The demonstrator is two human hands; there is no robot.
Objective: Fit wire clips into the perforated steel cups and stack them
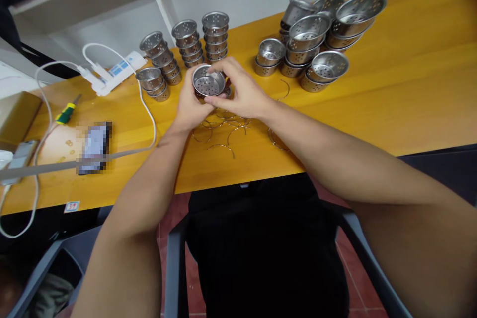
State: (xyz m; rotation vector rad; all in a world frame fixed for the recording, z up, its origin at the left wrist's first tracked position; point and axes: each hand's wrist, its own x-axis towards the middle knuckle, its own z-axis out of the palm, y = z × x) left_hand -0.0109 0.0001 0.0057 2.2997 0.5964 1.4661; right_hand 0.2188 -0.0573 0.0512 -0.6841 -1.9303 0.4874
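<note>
A small perforated metal cup (208,83) is held between my two hands above the table, its open mouth facing up. My left hand (189,104) wraps round its left side. On the right side, my right hand (241,90) grips it, with the index finger over the far rim and the thumb at the near rim. Something dark shows under the right fingers, too small to make out. Several thin wire rings (228,121), some of them open curves, lie on the table just below the hands. Another wire ring (278,140) is partly hidden by my right forearm.
Stacks of perforated cups (185,42) stand behind my hands, and more stacks (309,42) at the right. Left lie a white power strip (121,73) with cables, a screwdriver (66,113) and a phone (95,148). A cable crosses the table's left part.
</note>
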